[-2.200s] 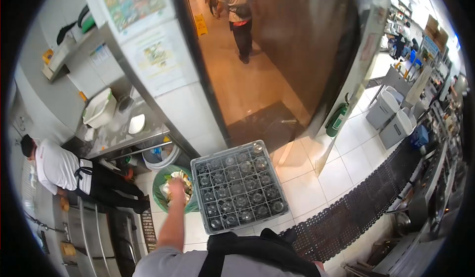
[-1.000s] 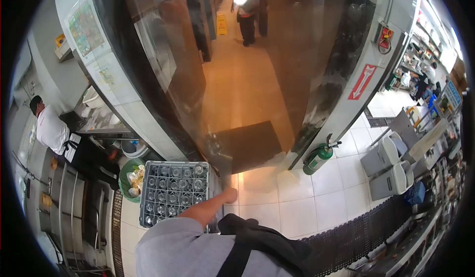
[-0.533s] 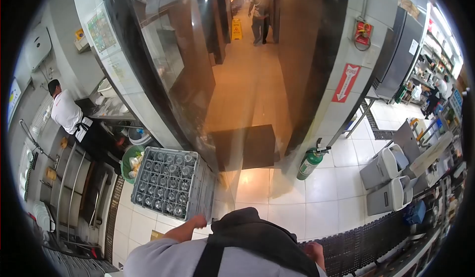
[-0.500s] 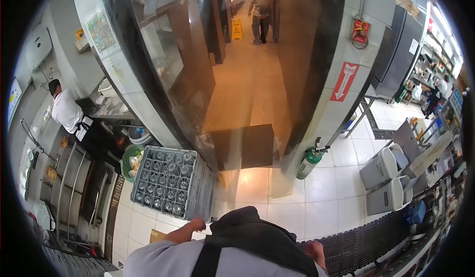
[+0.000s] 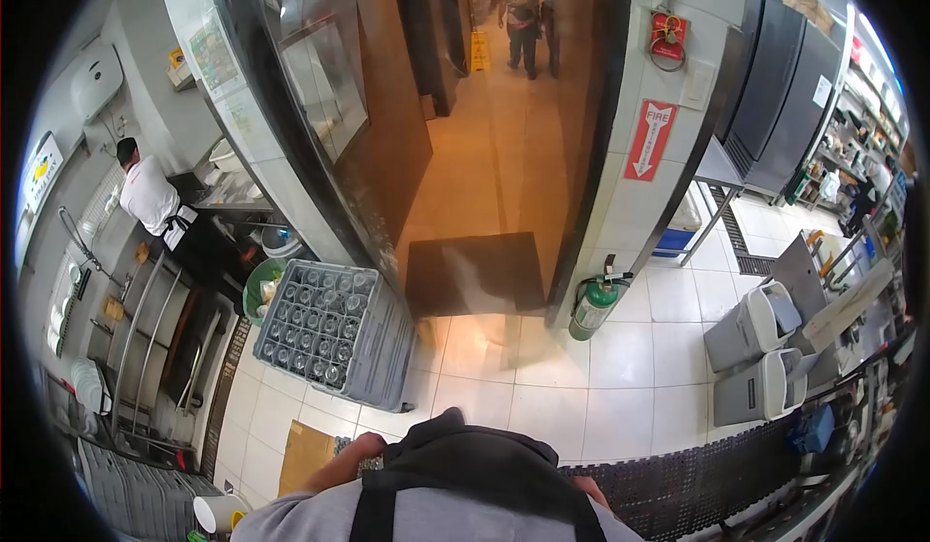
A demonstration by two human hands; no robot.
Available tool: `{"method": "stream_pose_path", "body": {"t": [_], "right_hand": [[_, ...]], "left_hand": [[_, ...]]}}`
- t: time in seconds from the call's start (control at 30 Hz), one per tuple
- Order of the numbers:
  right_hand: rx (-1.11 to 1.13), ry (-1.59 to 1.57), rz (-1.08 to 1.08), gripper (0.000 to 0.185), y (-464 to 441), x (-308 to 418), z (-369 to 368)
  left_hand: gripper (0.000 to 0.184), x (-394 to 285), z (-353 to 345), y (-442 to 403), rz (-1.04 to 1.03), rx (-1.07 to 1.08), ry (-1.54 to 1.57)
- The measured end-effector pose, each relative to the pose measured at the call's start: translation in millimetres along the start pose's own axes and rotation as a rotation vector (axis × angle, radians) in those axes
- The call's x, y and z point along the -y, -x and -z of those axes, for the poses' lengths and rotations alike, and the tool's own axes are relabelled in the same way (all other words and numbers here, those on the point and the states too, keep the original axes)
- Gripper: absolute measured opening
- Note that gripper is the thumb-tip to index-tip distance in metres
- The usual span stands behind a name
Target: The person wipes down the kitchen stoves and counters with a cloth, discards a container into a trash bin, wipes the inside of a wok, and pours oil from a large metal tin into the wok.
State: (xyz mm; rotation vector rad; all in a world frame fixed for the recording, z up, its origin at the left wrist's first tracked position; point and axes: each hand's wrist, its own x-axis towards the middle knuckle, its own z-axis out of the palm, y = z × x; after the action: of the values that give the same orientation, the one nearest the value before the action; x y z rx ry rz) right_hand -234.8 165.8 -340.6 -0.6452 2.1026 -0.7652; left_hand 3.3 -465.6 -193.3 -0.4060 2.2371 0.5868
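My left hand (image 5: 367, 446) is low in the view, beside my dark apron (image 5: 475, 460). Its fingers are too small and partly hidden to make out, and I see nothing held in it. A brown cardboard sheet (image 5: 306, 453) lies on the floor to its left. Only a sliver of my right hand (image 5: 589, 490) shows past my body at the lower right, its fingers hidden. Ahead and to the left stands a stack of grey glass racks (image 5: 373, 368), with drinking glasses (image 5: 315, 324) in the top one.
A doorway with a dark floor mat (image 5: 475, 273) opens ahead; people (image 5: 520, 14) are in the corridor. A green extinguisher (image 5: 593, 308) stands by the right door post. Grey bins (image 5: 751, 387) and a black rubber mat (image 5: 678, 484) are at right. A co-worker (image 5: 155, 198) stands at the left counter.
The view has shifted, and more of the cardboard and a white bucket show at lower left. My right hand is more hidden behind my body. A second person shows in the corridor.
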Motion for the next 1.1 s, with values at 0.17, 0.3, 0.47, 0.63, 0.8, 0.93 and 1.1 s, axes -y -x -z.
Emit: {"method": "stream_pose_path", "body": {"t": [0.17,0.3,0.47,0.63,0.8,0.93,1.1], "right_hand": [[-0.359,0.107,0.387,0.017,16,137,64],[-0.226,-1.821,0.076,0.037,-78,181,75],[-0.416,-2.287,-0.009,0.039,-36,324,125],[-0.241,-2.47,0.024,0.051,21,284,71],[-0.614,-2.437,-0.119,0.053,55,223,16],[-0.689,-2.453,-0.099,0.053,39,239,2],[-0.482,-2.07,-0.056,0.048,-35,268,15]], "left_hand": [[0.031,20,-20,-25,-0.319,-0.213,-0.36],[0.03,-5,-11,-40,-0.2,-0.1,-0.242],[0.03,-44,23,-35,-0.065,-0.139,-0.079],[0.026,-25,20,-56,-0.148,-0.263,-0.025],[0.024,-15,32,-56,-0.154,-0.125,-0.108],[0.02,15,35,-84,-0.361,-0.053,-0.436],[0.017,34,48,-85,-0.288,-0.16,-0.187]]}}
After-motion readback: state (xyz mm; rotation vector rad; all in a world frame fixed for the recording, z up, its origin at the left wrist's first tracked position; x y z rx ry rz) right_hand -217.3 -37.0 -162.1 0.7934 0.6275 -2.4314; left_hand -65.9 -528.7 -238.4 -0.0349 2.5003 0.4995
